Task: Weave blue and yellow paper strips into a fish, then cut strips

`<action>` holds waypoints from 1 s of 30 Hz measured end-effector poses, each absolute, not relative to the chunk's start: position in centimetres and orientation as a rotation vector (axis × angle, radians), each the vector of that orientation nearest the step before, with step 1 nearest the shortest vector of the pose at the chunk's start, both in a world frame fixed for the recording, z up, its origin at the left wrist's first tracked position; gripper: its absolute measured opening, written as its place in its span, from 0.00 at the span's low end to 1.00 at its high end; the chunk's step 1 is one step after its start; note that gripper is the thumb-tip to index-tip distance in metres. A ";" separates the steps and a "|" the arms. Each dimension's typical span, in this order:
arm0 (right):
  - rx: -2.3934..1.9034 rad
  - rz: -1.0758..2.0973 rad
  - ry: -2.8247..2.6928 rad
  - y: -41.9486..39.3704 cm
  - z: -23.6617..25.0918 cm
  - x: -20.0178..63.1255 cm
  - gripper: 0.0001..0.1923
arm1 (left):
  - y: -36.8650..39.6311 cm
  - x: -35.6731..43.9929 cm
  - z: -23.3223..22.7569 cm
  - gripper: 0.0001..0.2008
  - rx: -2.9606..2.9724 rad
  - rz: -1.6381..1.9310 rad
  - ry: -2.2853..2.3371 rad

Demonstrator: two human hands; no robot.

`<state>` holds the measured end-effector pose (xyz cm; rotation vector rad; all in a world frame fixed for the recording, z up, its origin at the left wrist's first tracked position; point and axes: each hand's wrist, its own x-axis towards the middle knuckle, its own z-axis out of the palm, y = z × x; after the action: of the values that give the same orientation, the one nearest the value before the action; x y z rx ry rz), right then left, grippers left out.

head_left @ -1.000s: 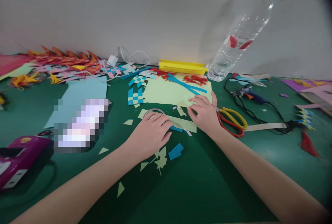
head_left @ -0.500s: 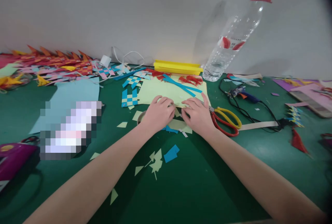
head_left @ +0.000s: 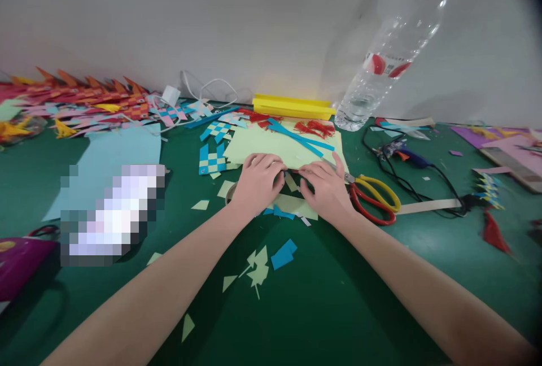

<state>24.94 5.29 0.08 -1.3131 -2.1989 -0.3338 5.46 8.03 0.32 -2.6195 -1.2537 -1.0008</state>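
My left hand (head_left: 260, 182) and my right hand (head_left: 324, 185) face each other at the front edge of a pale green paper sheet (head_left: 249, 146). Both have thumb and fingers drawn together around something small and thin between them, a bit dark and reddish, too hidden to name. Across the sheet lie crossed blue paper strips (head_left: 302, 141) and a red tassel (head_left: 315, 127). Scissors with red and yellow handles (head_left: 375, 219) lie beside my right hand, blades partly behind it. A round rim (head_left: 230, 192) peeks out by my left wrist. Woven blue-and-green paper (head_left: 212, 161) lies left of the sheet.
Paper scraps (head_left: 259, 270) and blue pieces (head_left: 283, 254) lie on the green table (head_left: 330, 321). A clear bottle (head_left: 381, 81) leans at the wall behind a yellow folded strip (head_left: 292, 107). To the left are a blurred-out bright object (head_left: 118, 208) and light blue paper (head_left: 122, 148); black cable (head_left: 393, 174) lies right.
The view has shifted slightly. My hands stay at the sheet's front edge, fingers still drawn together; a little dark and reddish material now shows between the fingertips.
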 end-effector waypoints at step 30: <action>-1.319 -0.240 -2.152 6.8 -0.5 26.7 0.09 | 7.9 5.4 0.8 0.10 -2.730 -1.014 -1.281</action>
<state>26.66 6.79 -0.49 -1.3192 -2.1519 -0.2401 5.35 7.87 0.82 -2.7298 -1.2805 -1.0142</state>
